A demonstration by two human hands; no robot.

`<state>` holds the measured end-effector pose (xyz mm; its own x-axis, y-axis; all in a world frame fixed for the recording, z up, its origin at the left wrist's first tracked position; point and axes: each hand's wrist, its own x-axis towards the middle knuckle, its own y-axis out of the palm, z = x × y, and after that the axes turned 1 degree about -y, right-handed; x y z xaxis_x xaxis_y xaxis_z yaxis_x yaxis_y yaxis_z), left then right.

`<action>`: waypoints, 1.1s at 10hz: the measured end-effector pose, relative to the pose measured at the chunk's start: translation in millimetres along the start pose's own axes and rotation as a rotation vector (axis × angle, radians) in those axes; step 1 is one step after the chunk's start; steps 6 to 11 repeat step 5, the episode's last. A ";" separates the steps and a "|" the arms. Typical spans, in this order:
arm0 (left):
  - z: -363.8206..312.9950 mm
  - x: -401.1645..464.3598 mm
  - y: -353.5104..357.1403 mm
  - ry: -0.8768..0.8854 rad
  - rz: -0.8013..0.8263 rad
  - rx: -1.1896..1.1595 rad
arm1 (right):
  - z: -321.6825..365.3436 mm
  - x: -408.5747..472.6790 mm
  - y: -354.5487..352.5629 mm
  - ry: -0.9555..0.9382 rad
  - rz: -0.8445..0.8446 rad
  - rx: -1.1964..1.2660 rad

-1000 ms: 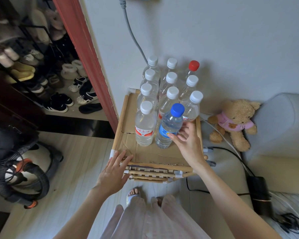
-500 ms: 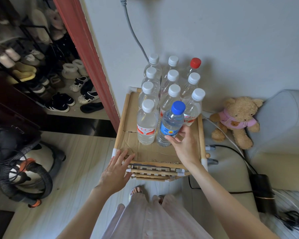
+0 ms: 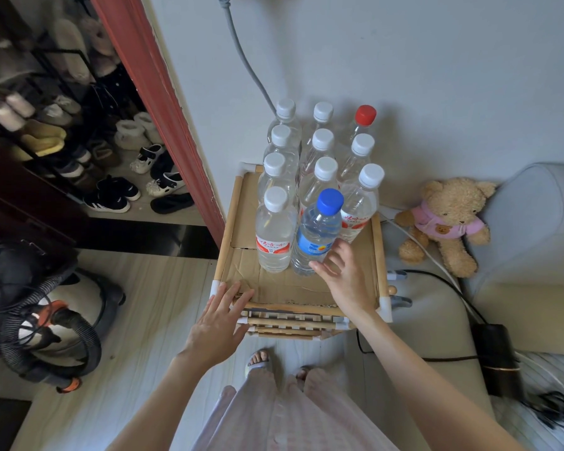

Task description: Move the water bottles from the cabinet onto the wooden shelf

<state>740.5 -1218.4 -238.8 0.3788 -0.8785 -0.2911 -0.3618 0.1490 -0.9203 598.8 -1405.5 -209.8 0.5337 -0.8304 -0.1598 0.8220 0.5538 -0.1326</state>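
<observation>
Right hand [image 3: 342, 271], fingers spread, touches the blue-capped bottle [image 3: 316, 236]; left hand [image 3: 220, 320] rests flat on the wooden shelf [image 3: 380, 252] corner.

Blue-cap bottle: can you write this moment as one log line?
blue-cap bottle upright on wooden shelf | right hand open beside it | left hand open at shelf edge

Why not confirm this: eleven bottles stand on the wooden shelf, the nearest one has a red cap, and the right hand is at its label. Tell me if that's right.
One detail is wrong. The head view shows that the nearest bottle has a blue cap; the red-capped bottle stands at the back, by the wall. The rest holds: eleven bottles on the wooden shelf, with the right hand at the nearest one's label.
</observation>
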 end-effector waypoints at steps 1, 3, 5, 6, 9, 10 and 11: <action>0.3 -0.1 0.5 -0.008 0.017 0.026 | -3.2 1.6 0.5 -0.008 -0.011 -0.024; -0.8 0.1 0.8 -0.015 0.018 0.028 | -5.4 2.1 -1.0 0.012 0.008 -0.027; -0.2 -0.5 7.8 -0.020 -0.028 0.009 | 6.3 -3.8 -17.6 0.076 0.046 -0.078; -0.2 -0.5 7.8 -0.020 -0.028 0.009 | 6.3 -3.8 -17.6 0.076 0.046 -0.078; -0.2 -0.5 7.8 -0.020 -0.028 0.009 | 6.3 -3.8 -17.6 0.076 0.046 -0.078; -0.2 -0.5 7.8 -0.020 -0.028 0.009 | 6.3 -3.8 -17.6 0.076 0.046 -0.078; -0.2 -0.5 7.8 -0.020 -0.028 0.009 | 6.3 -3.8 -17.6 0.076 0.046 -0.078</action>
